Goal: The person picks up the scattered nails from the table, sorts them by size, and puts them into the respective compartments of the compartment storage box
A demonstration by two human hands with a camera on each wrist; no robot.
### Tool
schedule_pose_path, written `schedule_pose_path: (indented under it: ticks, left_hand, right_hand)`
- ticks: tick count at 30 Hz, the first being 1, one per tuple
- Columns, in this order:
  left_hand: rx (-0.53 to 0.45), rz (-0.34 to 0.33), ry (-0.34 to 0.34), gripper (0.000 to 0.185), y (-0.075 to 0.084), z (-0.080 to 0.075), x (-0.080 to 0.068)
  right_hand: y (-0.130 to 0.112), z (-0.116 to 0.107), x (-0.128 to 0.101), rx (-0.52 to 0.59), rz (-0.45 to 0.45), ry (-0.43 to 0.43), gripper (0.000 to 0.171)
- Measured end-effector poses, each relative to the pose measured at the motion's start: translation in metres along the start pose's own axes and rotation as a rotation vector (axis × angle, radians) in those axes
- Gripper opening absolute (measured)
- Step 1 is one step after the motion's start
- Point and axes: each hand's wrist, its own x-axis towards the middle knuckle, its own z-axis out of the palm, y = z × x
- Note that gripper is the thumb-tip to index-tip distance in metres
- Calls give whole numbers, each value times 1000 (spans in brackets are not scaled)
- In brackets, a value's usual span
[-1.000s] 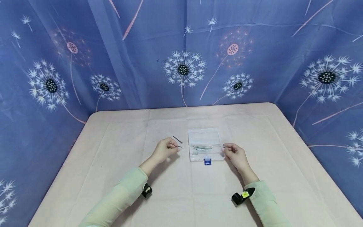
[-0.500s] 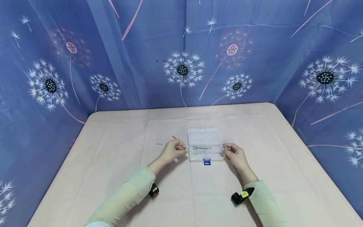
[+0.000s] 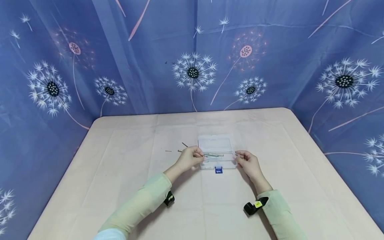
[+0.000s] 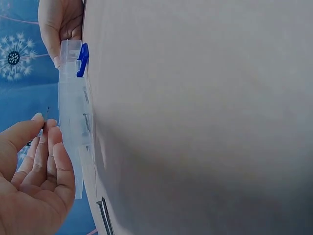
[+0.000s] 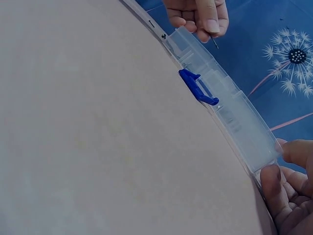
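Note:
A clear plastic compartment box (image 3: 223,164) with a blue latch (image 3: 218,170) lies with its lid (image 3: 214,144) folded back. Several silvery nails (image 3: 214,155) rest in its back compartment, and a shorter one lies nearer the front. My left hand (image 3: 188,158) is at the box's left side, close over the compartments. Between thumb and fingertips it pinches a thin nail (image 5: 215,43), whose dark tip sticks out in both wrist views. At the opposite end my right hand (image 3: 248,164) grips the box's right edge, thumb (image 5: 272,180) at the corner.
Left of the box, a small nail (image 3: 168,151) and a long dark nail (image 3: 184,144) lie on the pale tablecloth (image 3: 135,140); another nail's end shows beside the left hand. A blue dandelion-print curtain (image 3: 150,83) encloses the table's back and sides.
The left hand has moved right with its nail, from beside the box to over its left end. Loose nails behind it have come into view. The right hand has stayed on the box.

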Motion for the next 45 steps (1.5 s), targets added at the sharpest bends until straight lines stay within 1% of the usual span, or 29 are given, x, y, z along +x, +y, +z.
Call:
schedule_pose_path:
  ticks: [4, 7, 10, 14, 17, 20, 24, 28, 32, 35, 40, 43, 45]
  left_hand:
    - [7, -1, -6, 9, 2, 1, 1]
    - [21, -2, -23, 11, 3, -1, 1]
    - [41, 19, -40, 13, 3, -5, 2]
    - [140, 90, -39, 11, 0, -13, 1]
    - [251, 131, -29, 9, -3, -19, -1]
    - [324, 144, -11, 9, -6, -25, -3]
    - [364, 157, 17, 11, -11, -36, -4]
    - [405, 139, 33, 12, -15, -45, -4]
    - [446, 87, 51, 12, -20, -52, -4]
    - [467, 64, 61, 13, -24, -55, -3]
    - [515, 58, 72, 12, -28, -58, -1]
    - [548, 52, 63, 9, -29, -59, 0]
    - [591, 55, 51, 7, -29, -59, 0]
  right_hand:
    - [-1, 0, 0, 5, -13, -1, 32]
    - [-1, 0, 0, 10, -13, 0, 32]
    - [-2, 0, 0, 13, -11, 2, 31]
    - [-2, -1, -1, 13, -7, -4, 31]
    - [-1, -1, -1, 25, -1, -3, 31]
    - [-4, -2, -2, 33, 7, -12, 33]
    - [-4, -2, -2, 25, 2, -18, 33]
    - [-1, -1, -1, 18, 4, -16, 31]
    - [-3, -1, -2, 32, 11, -12, 32]
    - [-4, -2, -2, 45, 5, -14, 34]
    - [-3, -1, -2, 55, 0, -13, 34]
    - [-2, -1, -2, 63, 1, -9, 32]
    - [-1, -1, -1, 60, 3, -11, 32]
